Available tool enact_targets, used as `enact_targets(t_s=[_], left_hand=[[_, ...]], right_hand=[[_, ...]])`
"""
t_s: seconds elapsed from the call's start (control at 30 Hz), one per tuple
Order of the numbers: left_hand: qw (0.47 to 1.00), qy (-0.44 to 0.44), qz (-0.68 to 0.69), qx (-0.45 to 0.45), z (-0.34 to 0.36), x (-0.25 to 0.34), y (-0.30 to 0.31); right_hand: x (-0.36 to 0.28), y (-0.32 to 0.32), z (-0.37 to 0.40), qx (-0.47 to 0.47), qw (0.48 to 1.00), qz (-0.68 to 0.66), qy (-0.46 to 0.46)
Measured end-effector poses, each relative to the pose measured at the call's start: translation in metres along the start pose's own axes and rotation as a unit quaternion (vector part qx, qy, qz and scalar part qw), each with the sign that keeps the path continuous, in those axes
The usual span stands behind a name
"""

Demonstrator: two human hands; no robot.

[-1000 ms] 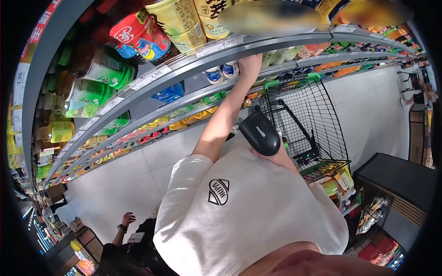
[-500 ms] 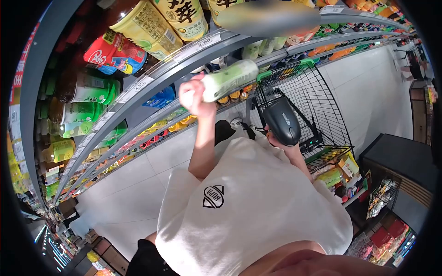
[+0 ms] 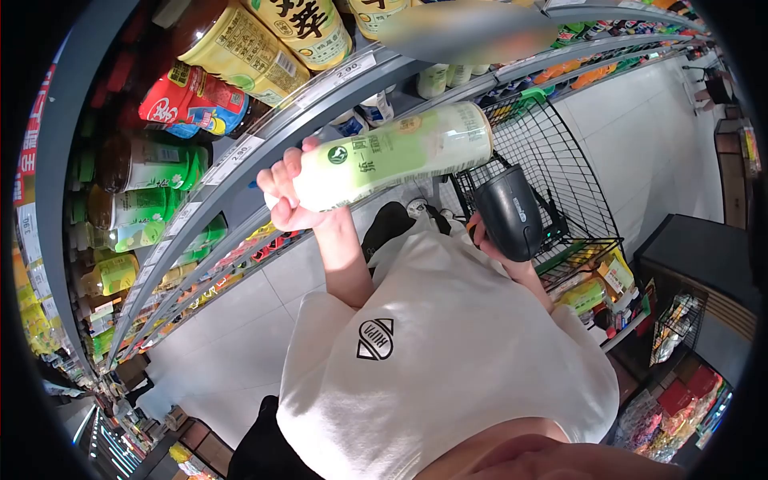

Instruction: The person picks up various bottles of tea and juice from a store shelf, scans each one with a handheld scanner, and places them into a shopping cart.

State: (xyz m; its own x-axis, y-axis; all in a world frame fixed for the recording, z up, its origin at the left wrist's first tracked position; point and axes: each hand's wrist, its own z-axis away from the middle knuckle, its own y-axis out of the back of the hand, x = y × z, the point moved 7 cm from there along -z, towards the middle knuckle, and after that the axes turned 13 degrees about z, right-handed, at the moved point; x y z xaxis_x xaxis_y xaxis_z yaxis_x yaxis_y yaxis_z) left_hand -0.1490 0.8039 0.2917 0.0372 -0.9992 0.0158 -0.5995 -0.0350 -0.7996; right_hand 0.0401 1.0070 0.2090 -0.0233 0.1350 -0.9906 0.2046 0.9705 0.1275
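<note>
My left hand (image 3: 290, 192) grips a pale green and white bottle (image 3: 400, 152) round its left end. The bottle lies nearly level in front of the shelves, its right end near the cart's rim. Behind the black barcode scanner (image 3: 510, 213), my right hand (image 3: 488, 244) is wrapped round its handle, mostly hidden by the scanner's head. The scanner is above the black wire shopping cart (image 3: 578, 176).
Shelves of drinks curve along the left and top, with price labels (image 3: 350, 70) on the edge. Yellow bottles (image 3: 248, 52) stand on the upper shelf. Packaged goods (image 3: 588, 296) lie beside the cart at the right. A dark counter (image 3: 696, 268) stands further right.
The bottle has come closer and looks larger, and my left hand has moved left and slightly down with it. The scanner has shifted slightly right.
</note>
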Motion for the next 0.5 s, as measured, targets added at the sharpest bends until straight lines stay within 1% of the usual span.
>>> enact_targets(t_s=[0.03,0.07,0.1,0.13,0.17,0.23,0.27,0.3,0.37,0.43,0.5], left_hand=[[1.000,0.002,0.001,0.000,-0.003,0.001,-0.001],[0.999,0.011,0.015,-0.042,-0.004,0.003,-0.007],[0.996,0.019,0.028,-0.082,-0.005,0.002,-0.015],[0.994,0.027,0.031,-0.102,-0.008,0.001,-0.022],[0.994,0.028,0.031,-0.102,-0.013,0.000,-0.024],[0.967,0.083,0.031,-0.238,-0.016,-0.008,-0.047],[0.966,0.078,0.016,-0.246,-0.018,-0.012,-0.054],[0.966,0.078,0.015,-0.244,-0.020,-0.016,-0.058],[0.935,0.116,0.037,-0.335,-0.020,-0.027,-0.075],[0.930,0.118,0.042,-0.347,-0.021,-0.029,-0.078],[0.947,0.088,0.047,-0.304,-0.024,-0.028,-0.069]], right_hand=[[-0.001,0.000,0.001,0.012,1.000,0.009,0.013],[-0.006,-0.001,0.000,0.014,1.000,0.009,0.012],[-0.010,0.003,-0.003,0.047,0.998,-0.003,-0.039],[-0.014,0.005,-0.006,0.081,0.993,-0.015,-0.089],[-0.028,0.008,-0.019,0.129,0.989,-0.071,-0.032],[-0.024,0.013,-0.031,0.189,0.962,-0.199,-0.019],[-0.023,0.014,-0.034,0.181,0.958,-0.218,-0.044],[-0.015,0.013,-0.037,0.173,0.944,-0.271,-0.076],[-0.023,0.009,-0.047,0.101,0.928,-0.352,-0.065],[-0.020,0.013,-0.045,0.097,0.939,-0.324,-0.064],[-0.022,0.012,-0.044,0.095,0.948,-0.298,-0.065]])
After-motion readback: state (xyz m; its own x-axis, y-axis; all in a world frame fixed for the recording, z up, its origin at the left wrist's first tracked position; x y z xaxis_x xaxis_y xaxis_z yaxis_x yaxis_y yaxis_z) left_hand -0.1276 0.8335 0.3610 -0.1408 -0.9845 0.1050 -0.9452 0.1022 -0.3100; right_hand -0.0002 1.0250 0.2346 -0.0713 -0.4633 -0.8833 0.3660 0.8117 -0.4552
